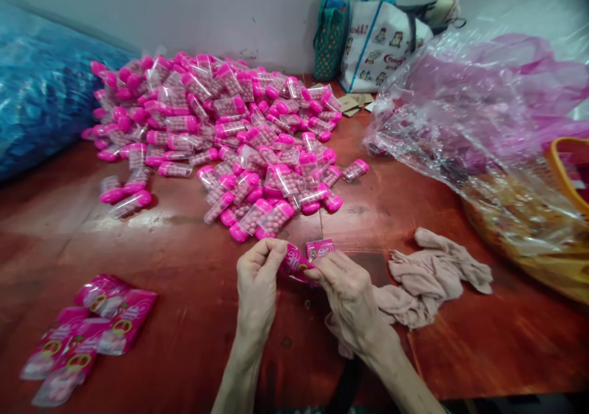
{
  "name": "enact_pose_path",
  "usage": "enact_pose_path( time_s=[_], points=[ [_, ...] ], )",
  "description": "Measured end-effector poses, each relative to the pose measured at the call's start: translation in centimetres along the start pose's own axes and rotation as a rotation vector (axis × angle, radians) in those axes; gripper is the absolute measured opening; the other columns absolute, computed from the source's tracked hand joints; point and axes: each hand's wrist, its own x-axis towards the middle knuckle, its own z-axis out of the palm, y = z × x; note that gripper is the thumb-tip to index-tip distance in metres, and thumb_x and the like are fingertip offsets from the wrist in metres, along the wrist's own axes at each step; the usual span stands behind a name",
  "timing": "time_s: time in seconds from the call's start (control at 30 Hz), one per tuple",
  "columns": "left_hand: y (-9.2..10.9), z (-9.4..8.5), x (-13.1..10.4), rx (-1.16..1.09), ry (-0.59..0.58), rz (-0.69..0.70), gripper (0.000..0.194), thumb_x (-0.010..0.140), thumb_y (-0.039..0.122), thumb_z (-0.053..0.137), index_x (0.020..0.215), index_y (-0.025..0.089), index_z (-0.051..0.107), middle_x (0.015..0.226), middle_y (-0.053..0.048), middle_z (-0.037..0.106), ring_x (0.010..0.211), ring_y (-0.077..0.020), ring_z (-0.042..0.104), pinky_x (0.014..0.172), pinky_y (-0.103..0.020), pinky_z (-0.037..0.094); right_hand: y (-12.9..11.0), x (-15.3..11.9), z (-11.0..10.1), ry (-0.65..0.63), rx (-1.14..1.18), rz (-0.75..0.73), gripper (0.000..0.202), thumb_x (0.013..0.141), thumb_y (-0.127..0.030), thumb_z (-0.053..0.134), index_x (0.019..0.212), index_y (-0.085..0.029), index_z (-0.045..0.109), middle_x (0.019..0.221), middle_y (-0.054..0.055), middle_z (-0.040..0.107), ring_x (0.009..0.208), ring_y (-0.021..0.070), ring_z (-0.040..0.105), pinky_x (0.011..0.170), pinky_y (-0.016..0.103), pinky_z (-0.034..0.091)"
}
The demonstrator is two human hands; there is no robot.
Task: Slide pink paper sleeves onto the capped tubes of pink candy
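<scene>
Between my hands, near the middle of the table, is a pink printed packet (296, 262). My left hand (261, 279) pinches its left end between thumb and fingers. My right hand (345, 288) has its fingers closed on the right end. Another pink printed piece (319, 248) shows just behind my right fingers; whether it is held or lies on the table I cannot tell. Beyond my hands lies a big heap of clear bottles with pink caps (257, 126), filled with pink balls. Several filled pink packets (87, 337) overlap at the front left.
A crumpled beige cloth (427, 276) lies right of my right hand on the red table (184, 273). A blue plastic bag (50, 89) stands at the left. Clear plastic (460, 107) covers a yellow basket (564, 162) at the right. A white bag (380, 49) and green bottle holder (329, 40) stand behind.
</scene>
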Motion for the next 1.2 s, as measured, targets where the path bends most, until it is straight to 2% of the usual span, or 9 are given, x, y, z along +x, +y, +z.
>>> enact_pose_path(
  time_s=[0.27, 0.4, 0.47, 0.57, 0.67, 0.87, 0.93, 1.07, 1.2],
  points=[
    [0.3, 0.5, -0.2, -0.118, -0.034, 0.006, 0.024, 0.078, 0.034, 0.061, 0.072, 0.013, 0.071, 0.072, -0.006, 0.07, 0.068, -0.0153, 0.061, 0.069, -0.025, 0.048, -0.1, 0.3, -0.4, 0.009, 0.193, 0.199, 0.034, 0.095, -0.029, 0.038, 0.062, -0.019, 0.045, 0.06, -0.003, 0.04, 0.053, 0.0113, 0.037, 0.051, 0.024, 0.029],
    [0.4, 0.5, -0.2, -0.118, -0.154, -0.168, 0.015, 0.066, 0.023, 0.074, 0.074, 0.011, 0.074, 0.066, -0.006, 0.07, 0.063, -0.0166, 0.061, 0.067, -0.027, 0.048, 0.2, 0.5, -0.8, -0.029, 0.329, 0.263, 0.033, 0.093, -0.031, 0.042, 0.062, -0.019, 0.048, 0.06, -0.003, 0.044, 0.054, 0.0113, 0.04, 0.052, 0.023, 0.032],
    [0.3, 0.5, -0.1, -0.148, -0.099, -0.185, 0.012, 0.064, 0.022, 0.074, 0.072, 0.012, 0.074, 0.062, -0.005, 0.07, 0.061, -0.0155, 0.061, 0.067, -0.027, 0.048, 0.3, 0.4, -0.7, 0.011, 0.359, 0.304, 0.031, 0.093, -0.032, 0.041, 0.067, -0.019, 0.051, 0.061, -0.003, 0.047, 0.055, 0.0114, 0.044, 0.052, 0.022, 0.034],
    [0.2, 0.6, 0.0, -0.198, -0.001, -0.164, 0.012, 0.064, 0.024, 0.075, 0.068, 0.014, 0.074, 0.06, -0.003, 0.07, 0.059, -0.0136, 0.061, 0.067, -0.026, 0.048, 0.2, 0.1, -0.4, 0.186, 0.434, 0.386, 0.019, 0.092, -0.032, 0.045, 0.083, -0.02, 0.057, 0.07, -0.001, 0.056, 0.062, 0.0127, 0.052, 0.057, 0.022, 0.041],
    [0.3, 0.7, 0.1, -0.226, 0.039, -0.172, 0.013, 0.06, 0.025, 0.077, 0.066, 0.014, 0.073, 0.06, -0.004, 0.071, 0.058, -0.0142, 0.061, 0.066, -0.027, 0.049, -0.4, 0.0, -0.1, 0.274, 0.523, 0.365, 0.01, 0.087, -0.028, 0.054, 0.087, -0.021, 0.061, 0.082, 0.001, 0.06, 0.075, 0.0149, 0.057, 0.065, 0.023, 0.045],
    [0.6, 1.0, -0.1, -0.278, 0.016, -0.189, 0.023, 0.063, 0.021, 0.074, 0.085, 0.013, 0.074, 0.071, -0.005, 0.072, 0.068, -0.0162, 0.064, 0.067, -0.026, 0.049, -1.0, -0.1, 0.5, 0.212, 0.507, 0.271, 0.006, 0.079, -0.023, 0.066, 0.084, -0.022, 0.066, 0.095, 0.002, 0.058, 0.089, 0.0156, 0.056, 0.075, 0.024, 0.043],
    [0.7, 1.0, -0.2, -0.298, 0.017, -0.19, 0.025, 0.065, 0.022, 0.072, 0.089, 0.014, 0.073, 0.071, -0.004, 0.072, 0.067, -0.0151, 0.063, 0.064, -0.024, 0.049, -1.1, -0.2, 0.8, 0.172, 0.523, 0.271, 0.011, 0.076, -0.023, 0.069, 0.086, -0.023, 0.066, 0.095, 0.001, 0.057, 0.088, 0.0149, 0.056, 0.073, 0.023, 0.043],
    [0.7, 0.5, -0.4, -0.309, 0.083, -0.202, 0.014, 0.06, 0.024, 0.076, 0.067, 0.012, 0.072, 0.06, -0.002, 0.068, 0.055, -0.0121, 0.059, 0.055, -0.022, 0.048, -1.9, -0.2, 1.6, 0.108, 0.533, 0.256, 0.004, 0.079, -0.02, 0.066, 0.081, -0.022, 0.068, 0.088, 0.0, 0.058, 0.079, 0.0131, 0.056, 0.068, 0.022, 0.043],
    [0.8, -0.8, -0.7, -0.318, 0.151, -0.205, 0.018, 0.052, 0.022, 0.08, 0.063, 0.011, 0.072, 0.06, -0.002, 0.067, 0.052, -0.0102, 0.058, 0.053, -0.02, 0.049, -3.1, -0.1, 2.1, 0.12, 0.443, 0.245, 0.02, 0.086, -0.019, 0.056, 0.067, -0.018, 0.062, 0.071, -0.001, 0.055, 0.066, 0.0122, 0.053, 0.061, 0.024, 0.04]
  ],
)
